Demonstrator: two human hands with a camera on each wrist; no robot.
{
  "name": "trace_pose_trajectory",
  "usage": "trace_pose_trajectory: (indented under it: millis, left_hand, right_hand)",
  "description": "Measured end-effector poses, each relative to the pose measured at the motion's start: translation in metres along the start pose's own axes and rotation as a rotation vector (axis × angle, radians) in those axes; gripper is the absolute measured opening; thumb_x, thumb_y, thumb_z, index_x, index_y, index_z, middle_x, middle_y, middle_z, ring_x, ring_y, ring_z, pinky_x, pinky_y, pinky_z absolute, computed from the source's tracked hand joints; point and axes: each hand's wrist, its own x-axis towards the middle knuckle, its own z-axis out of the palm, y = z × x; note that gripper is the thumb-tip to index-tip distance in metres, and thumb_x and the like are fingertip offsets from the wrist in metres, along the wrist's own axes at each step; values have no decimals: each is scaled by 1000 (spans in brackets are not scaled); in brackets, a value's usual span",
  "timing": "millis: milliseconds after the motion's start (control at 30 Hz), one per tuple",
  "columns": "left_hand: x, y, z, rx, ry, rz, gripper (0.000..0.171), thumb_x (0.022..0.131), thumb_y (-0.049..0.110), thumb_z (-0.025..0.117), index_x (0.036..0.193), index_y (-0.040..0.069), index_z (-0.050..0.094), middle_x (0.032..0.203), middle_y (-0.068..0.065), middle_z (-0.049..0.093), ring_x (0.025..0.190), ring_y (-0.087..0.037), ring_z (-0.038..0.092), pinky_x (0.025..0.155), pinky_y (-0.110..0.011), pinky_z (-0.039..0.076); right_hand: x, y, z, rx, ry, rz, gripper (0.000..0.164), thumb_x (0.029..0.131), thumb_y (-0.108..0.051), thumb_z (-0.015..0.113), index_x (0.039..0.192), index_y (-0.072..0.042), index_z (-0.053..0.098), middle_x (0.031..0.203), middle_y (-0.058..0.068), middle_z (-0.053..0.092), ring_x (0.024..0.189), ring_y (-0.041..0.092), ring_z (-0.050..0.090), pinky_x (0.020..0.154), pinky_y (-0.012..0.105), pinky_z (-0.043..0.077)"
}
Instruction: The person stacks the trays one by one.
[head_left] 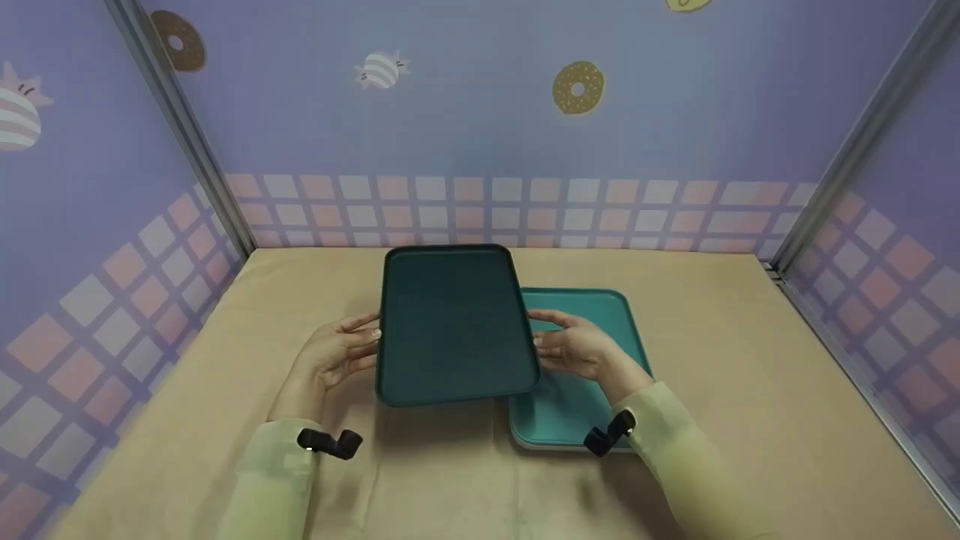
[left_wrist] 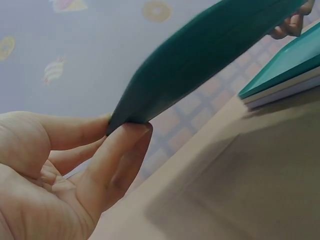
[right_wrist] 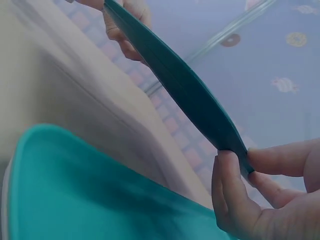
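Observation:
Between my two hands a dark teal rectangular tray (head_left: 454, 326) is held up off the table, tilted. My left hand (head_left: 341, 356) pinches its left edge between thumb and fingers, as the left wrist view shows from close by. At the opposite edge my right hand (head_left: 577, 345) pinches the rim in the same way. Lower right of the held tray, a stack lies on the table with a lighter teal tray (head_left: 577, 409) on top. In the left wrist view, white and pale purple layers (left_wrist: 285, 92) show beneath that top tray. The held tray and right arm hide part of the stack.
A tan cloth (head_left: 712, 337) with creases covers the table. Purple walls (head_left: 465, 135) with doughnut and sweet pictures enclose its back and sides. Metal posts (head_left: 180, 127) stand at the back corners. Black wrist cameras (head_left: 330, 442) sit on both sleeves.

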Motion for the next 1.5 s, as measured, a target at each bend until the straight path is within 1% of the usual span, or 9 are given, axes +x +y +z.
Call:
trace_pose_trajectory:
  millis: [133, 367, 567, 800, 1000, 1200, 1333, 1433, 1500]
  left_hand:
    - [3, -5, 13, 2, -3, 6, 60, 101, 0, 62, 157, 4, 41, 103, -1, 74, 91, -13, 76, 77, -28, 64]
    - [8, -13, 36, -5, -7, 17, 57, 101, 0, 62, 155, 4, 45, 106, -4, 71, 94, -15, 74, 79, -30, 64]
    - [11, -18, 56, -1, -10, 28, 54, 100, 1, 62, 152, 7, 49, 111, -5, 72, 96, -16, 74, 80, -31, 64]
    - [15, -27, 76, -10, -17, 13, 54, 99, -1, 63, 151, 7, 51, 114, -8, 72, 94, -16, 75, 78, -31, 64]
    - [19, -35, 94, 10, -16, 7, 54, 99, 1, 64, 151, 11, 52, 124, -12, 66, 92, -15, 75, 70, -25, 63]
    - [24, -44, 112, 19, -2, 2, 54, 98, 1, 66, 149, 12, 55, 129, -15, 66, 93, -16, 75, 68, -26, 63]
    - [28, -50, 123, 41, -4, -5, 53, 97, 1, 66, 148, 12, 57, 133, -16, 64, 95, -16, 74, 72, -29, 64]
    - [31, -55, 130, 60, -14, -6, 53, 97, 1, 67, 148, 11, 57, 136, -16, 62, 96, -16, 73, 77, -32, 64]
    - [32, -57, 134, 64, -22, -11, 53, 96, 1, 68, 148, 11, 57, 136, -16, 61, 97, -15, 73, 76, -32, 64]
  right_hand:
    - [-10, 1, -12, -2, -4, -18, 67, 101, 3, 56, 161, -13, 31, 128, 8, 64, 86, 10, 71, 80, 27, 60]
    - [-26, 3, -33, -5, -11, -45, 70, 99, 5, 58, 162, -9, 28, 117, 3, 68, 88, 9, 72, 81, 26, 58]
    - [-41, 5, -49, 10, -15, -60, 70, 99, 5, 57, 161, -6, 26, 110, 0, 70, 81, 6, 70, 80, 25, 59]
    - [-57, 7, -66, -2, -27, -72, 72, 99, 4, 59, 161, -6, 24, 110, -2, 70, 83, 4, 71, 79, 23, 58]
    - [-71, 10, -82, -50, 13, -76, 73, 98, 1, 62, 161, -8, 26, 112, -3, 68, 83, 3, 68, 80, 23, 57]
    - [-81, 15, -99, -75, 24, -79, 73, 100, -1, 61, 162, -8, 24, 116, -3, 66, 84, 2, 67, 80, 22, 58]
    - [-88, 18, -111, -76, 23, -83, 69, 100, -2, 62, 160, -11, 30, 118, -1, 63, 86, 3, 68, 80, 22, 58]
    - [-92, 21, -119, -82, 14, -91, 66, 100, -2, 61, 159, -12, 32, 121, -1, 64, 91, 5, 70, 84, 24, 59]
    - [-95, 23, -124, -85, 6, -95, 65, 100, -1, 60, 159, -11, 32, 120, -1, 66, 93, 7, 72, 86, 25, 60]
